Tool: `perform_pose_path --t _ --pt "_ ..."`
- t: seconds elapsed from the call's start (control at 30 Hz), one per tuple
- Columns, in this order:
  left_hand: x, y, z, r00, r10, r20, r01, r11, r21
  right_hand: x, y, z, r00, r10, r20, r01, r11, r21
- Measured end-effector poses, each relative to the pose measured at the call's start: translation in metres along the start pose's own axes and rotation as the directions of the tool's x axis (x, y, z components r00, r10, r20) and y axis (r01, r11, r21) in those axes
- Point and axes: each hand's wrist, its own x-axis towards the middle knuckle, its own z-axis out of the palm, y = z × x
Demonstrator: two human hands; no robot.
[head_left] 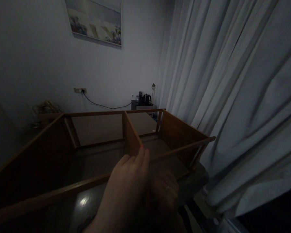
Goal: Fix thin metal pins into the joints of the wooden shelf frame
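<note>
A wooden furniture frame (184, 147) lies open-side up on the floor in a dim room, with an upright divider (132, 136) across its middle. My left hand (128, 184) reaches forward over the near rail. Its fingers are pressed together and its fingertips are on the divider's near end. My right hand (166, 191) sits lower and to the right, just under that rail. It is in shadow, its fingers are curled, and a ring shows on one finger. What the right hand holds is too dark to make out.
Pale curtains (232, 97) hang close on the right, touching the frame's corner. A small dark table with a kettle (144, 100) stands against the far wall. A cable runs from the table to a wall socket (79, 90). A picture (95, 21) hangs above. Glossy floor (83, 202) shows below.
</note>
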Motion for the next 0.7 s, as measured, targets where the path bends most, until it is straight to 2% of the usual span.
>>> perform_pose_path --t 0.17,0.4,0.57,0.7 --pt "-0.001 0.000 0.005 1.000 -0.004 -0.021 0.003 0.999 -0.051 -0.002 0.002 -0.003 1.000 0.010 0.026 -0.012 0.999 0.053" --pt "0.000 0.000 0.010 0.995 -0.002 -0.105 -0.001 1.000 -0.026 0.005 0.004 -0.016 0.984 0.178 0.009 -0.179 0.983 0.051" --pt "-0.001 0.000 0.011 0.994 0.004 -0.112 -0.001 0.999 0.034 0.007 0.004 -0.019 0.986 0.165 0.029 -0.166 0.986 0.010" --pt "-0.002 0.000 0.013 0.992 0.009 -0.127 -0.004 0.999 0.041 0.005 0.001 -0.015 0.996 0.084 0.015 -0.083 0.996 -0.014"
